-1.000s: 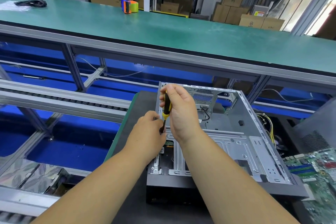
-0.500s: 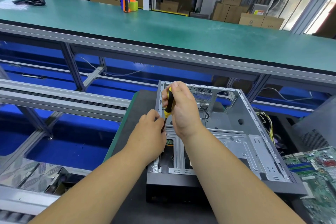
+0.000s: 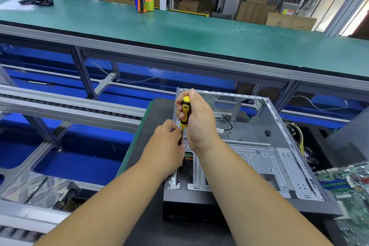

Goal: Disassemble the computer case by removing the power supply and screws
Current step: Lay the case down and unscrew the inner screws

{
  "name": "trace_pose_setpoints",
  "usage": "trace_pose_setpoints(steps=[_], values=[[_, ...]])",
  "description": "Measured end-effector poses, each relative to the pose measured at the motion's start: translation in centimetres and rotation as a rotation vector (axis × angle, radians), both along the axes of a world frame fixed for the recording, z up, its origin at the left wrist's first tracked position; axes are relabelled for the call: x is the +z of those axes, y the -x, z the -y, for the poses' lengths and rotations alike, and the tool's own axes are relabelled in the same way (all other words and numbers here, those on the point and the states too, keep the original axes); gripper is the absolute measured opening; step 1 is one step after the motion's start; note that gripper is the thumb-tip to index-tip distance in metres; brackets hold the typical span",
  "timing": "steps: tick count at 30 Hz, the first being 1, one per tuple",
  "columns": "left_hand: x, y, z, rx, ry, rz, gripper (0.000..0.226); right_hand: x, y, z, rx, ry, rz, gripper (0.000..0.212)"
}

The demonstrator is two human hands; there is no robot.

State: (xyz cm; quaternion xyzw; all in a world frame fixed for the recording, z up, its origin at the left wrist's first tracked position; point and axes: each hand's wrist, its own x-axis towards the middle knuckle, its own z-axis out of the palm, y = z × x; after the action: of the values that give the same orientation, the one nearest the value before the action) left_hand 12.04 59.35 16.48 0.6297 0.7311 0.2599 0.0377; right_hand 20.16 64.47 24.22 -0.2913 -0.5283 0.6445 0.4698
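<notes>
- The right hand is clenched round the yellow-and-black handle of a screwdriver, thumb side up, over the far-left corner of the case.
- The left hand is pinched at the screwdriver's shaft just below the handle, fingers curled in; whether it also holds a screw I cannot tell.
- The screwdriver stands nearly upright, handle up and tip down, its long axis leaning slightly to the far side; the tip is hidden behind the left hand.
- The case lies on its side on a dark mat on the near bench, open side up, long axis running from near to far and turned a little right.
- Inside it, bare metal bays sit at the near end; a vent grille and a short black cable sit at the far wall.
- A green circuit board lies just right of the case, at the frame's right edge.
- Yellow wires show beyond the case's right wall.
- A roller conveyor runs to the left, well apart from the case.
- A long green bench spans the far side, carrying a tape dispenser and a coiled black cord.
- Both forearms cross the near end of the case, hiding part of its near-left side.
</notes>
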Motion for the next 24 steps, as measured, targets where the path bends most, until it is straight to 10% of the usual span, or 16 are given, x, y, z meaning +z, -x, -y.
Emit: trace_pose_setpoints(steps=[13,24], values=[[0.1,0.1,0.1,-0.012,-0.027,-0.006,0.023,0.6,-1.3,0.3,0.025,0.007,0.01,0.01],[-0.1,0.0,-0.1,0.014,-0.015,-0.003,0.017,-0.3,-0.3,0.5,0.073,-0.001,-0.03,0.046]])
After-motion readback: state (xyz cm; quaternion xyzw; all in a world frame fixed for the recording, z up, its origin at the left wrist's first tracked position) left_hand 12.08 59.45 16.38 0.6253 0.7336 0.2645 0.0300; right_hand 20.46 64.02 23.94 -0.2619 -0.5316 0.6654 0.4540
